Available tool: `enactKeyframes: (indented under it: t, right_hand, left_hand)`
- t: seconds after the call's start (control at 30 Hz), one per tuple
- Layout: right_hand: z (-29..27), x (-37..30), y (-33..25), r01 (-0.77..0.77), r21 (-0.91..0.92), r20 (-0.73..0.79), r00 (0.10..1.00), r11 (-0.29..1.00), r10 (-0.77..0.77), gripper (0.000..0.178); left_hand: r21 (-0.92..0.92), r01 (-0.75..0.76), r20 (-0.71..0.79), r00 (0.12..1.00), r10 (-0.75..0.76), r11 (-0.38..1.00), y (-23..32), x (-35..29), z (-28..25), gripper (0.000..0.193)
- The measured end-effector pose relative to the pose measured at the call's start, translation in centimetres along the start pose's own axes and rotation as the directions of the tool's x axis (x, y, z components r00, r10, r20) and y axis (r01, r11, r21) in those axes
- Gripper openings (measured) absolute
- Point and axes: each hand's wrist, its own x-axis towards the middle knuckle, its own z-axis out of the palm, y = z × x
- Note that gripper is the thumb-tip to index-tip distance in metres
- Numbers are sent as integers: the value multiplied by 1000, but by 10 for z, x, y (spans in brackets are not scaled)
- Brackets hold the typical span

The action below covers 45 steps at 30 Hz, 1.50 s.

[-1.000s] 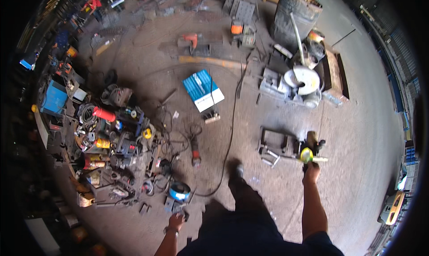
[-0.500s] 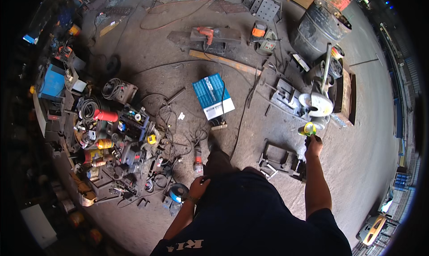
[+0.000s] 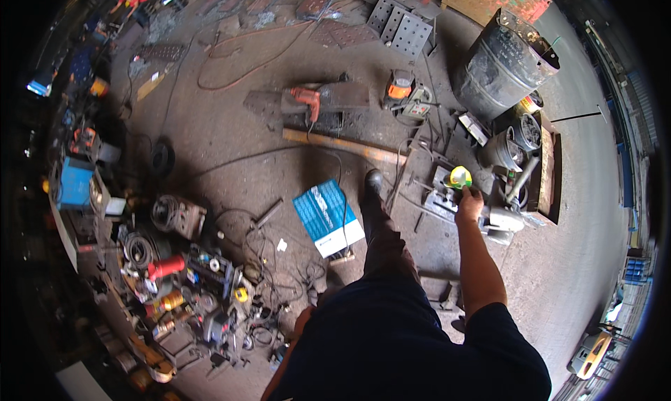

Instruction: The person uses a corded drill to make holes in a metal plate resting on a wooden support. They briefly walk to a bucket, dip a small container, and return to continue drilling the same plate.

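at the far left a blue case (image 3: 75, 183) stood among dark clutter. to its right a black ring (image 3: 163, 158) lay on the floor, and below it a red cylinder (image 3: 166, 267) rested in a crowded heap of tools and cables. a boxy machine (image 3: 194, 223) with a coil of cable sat just above the heap, and a small yellow piece (image 3: 241, 294) showed at its right side. a white scrap (image 3: 282, 245) lay on the floor further right.

the left hand (image 3: 305, 320) was down beside the dark shirt (image 3: 391, 338), mostly hidden by it; whether it was open or gripping anything, i cannot tell. ahead, an orange-red drill (image 3: 305, 102) lay on a dark metal plate (image 3: 353, 95), with a rusty bar (image 3: 342, 146) just below. a blue and white box (image 3: 326, 216) lay tilted on the floor, near a dark shoe (image 3: 374, 181).

on the right, a round yellow and green item (image 3: 459, 177) was in the right hand (image 3: 470, 205), fingers closed about its lower edge, the arm stretched forward. beyond stood a large dark drum (image 3: 507, 65), with buckets (image 3: 501, 151) below it.
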Motion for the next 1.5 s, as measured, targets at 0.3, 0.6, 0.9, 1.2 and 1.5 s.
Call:
enactKeyframes:
  t: [0.3,0.6,0.9,1.2,1.5]
  right_hand:
    - [226,123,-8,-137,-94,89,985,986,145,15]
    - [364,188,3,-182,-218,203,952,959,227,18]
    - [472,212,19,-172,-289,160,961,942,225,22]
    - [562,229,86,-227,-275,68,965,934,254,19]
    - [664,265,202,-155,-361,338,897,920,283,13]
  left_hand:
    - [135,343,-420,870,-260,930,149,159,-40,43]
    - [207,282,-51,960,-277,937,351,246,-176,41]
    - [299,181,351,892,-285,937,327,370,-293,44]
    - [219,-88,631,773,-72,972,303,600,-292,39]
    - [-82,293,390,889,-240,953,191,776,-79,37]
